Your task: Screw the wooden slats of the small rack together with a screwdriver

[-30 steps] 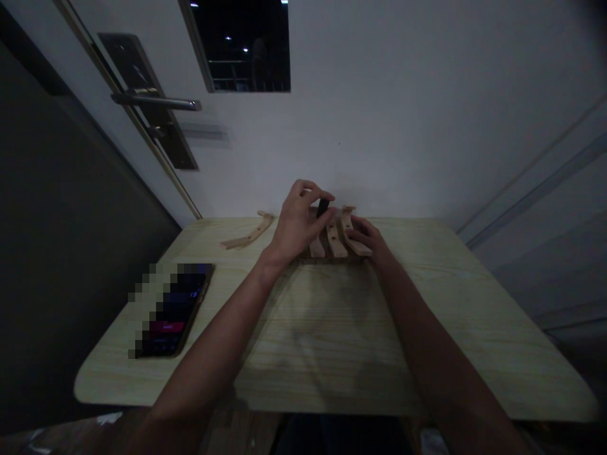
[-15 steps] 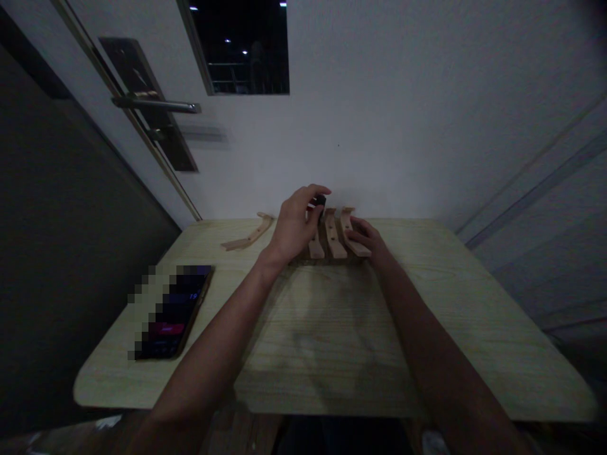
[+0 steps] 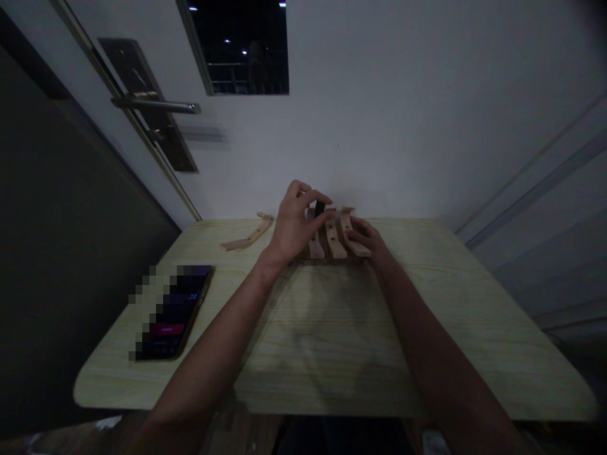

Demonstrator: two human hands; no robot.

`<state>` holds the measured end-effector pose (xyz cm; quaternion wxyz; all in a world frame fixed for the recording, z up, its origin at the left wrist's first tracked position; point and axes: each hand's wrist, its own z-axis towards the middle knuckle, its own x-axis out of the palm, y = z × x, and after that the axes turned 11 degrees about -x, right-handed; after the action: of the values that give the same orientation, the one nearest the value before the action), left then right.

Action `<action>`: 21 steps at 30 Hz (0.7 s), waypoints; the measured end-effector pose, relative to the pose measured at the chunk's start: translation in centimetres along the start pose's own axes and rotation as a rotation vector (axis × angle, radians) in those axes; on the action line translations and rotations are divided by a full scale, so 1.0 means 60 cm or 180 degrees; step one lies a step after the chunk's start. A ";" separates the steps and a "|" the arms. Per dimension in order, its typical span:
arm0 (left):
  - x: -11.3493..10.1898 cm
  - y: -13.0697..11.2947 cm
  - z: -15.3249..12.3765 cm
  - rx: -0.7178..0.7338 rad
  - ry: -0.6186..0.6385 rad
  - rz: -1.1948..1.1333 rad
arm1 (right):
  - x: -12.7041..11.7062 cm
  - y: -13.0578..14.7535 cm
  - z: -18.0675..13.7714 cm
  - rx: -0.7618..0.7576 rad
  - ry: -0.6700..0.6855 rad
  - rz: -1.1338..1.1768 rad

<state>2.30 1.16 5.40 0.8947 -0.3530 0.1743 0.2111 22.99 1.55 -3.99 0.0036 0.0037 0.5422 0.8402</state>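
My left hand (image 3: 298, 221) is pinched around a small black block-like piece (image 3: 319, 209), its exact kind unclear. It is above several bent light-wood pieces with dark holes. The middle wood piece (image 3: 335, 243) and the one to its left (image 3: 315, 246) lie side by side on a dark brown board (image 3: 327, 260). My right hand (image 3: 368, 238) grips the right end, its fingers against the rightmost bent wood piece (image 3: 353, 240). Part of the board is hidden behind my left hand.
A loose bent wood piece (image 3: 249, 237) lies at the table's back left. A phone (image 3: 177, 316) with a lit screen rests on the left of the wood-grain table (image 3: 474, 354). Behind stands a white door with a metal handle (image 3: 161, 106).
My left thumb and fingers have shifted slightly right, and the black piece sits more in view between them. My right hand and the wood pieces stay in place.
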 end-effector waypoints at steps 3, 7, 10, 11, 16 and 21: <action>0.000 0.002 0.000 -0.0014 0.0093 -0.0042 | -0.001 -0.003 0.001 -0.0028 -0.0020 -0.0067; -0.005 -0.001 0.000 0.0063 0.0232 -0.0081 | 0.001 -0.001 0.002 -0.0025 -0.0049 -0.0028; -0.008 -0.002 0.000 0.0145 0.0394 -0.0109 | 0.002 0.001 0.002 -0.0004 -0.0071 -0.0025; -0.008 -0.002 -0.001 0.0151 0.0420 -0.0134 | 0.002 0.001 0.002 0.0003 -0.0080 -0.0024; -0.006 0.001 -0.002 0.0006 0.0419 -0.0092 | 0.001 0.000 0.002 0.0004 -0.0074 -0.0017; -0.009 -0.003 -0.001 0.0090 0.0347 0.0041 | 0.002 0.002 0.001 -0.0011 -0.0054 0.0007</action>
<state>1.93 0.87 5.67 0.8874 -0.3502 0.2281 0.1947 22.88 1.55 -3.87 0.0073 0.0114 0.5407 0.8411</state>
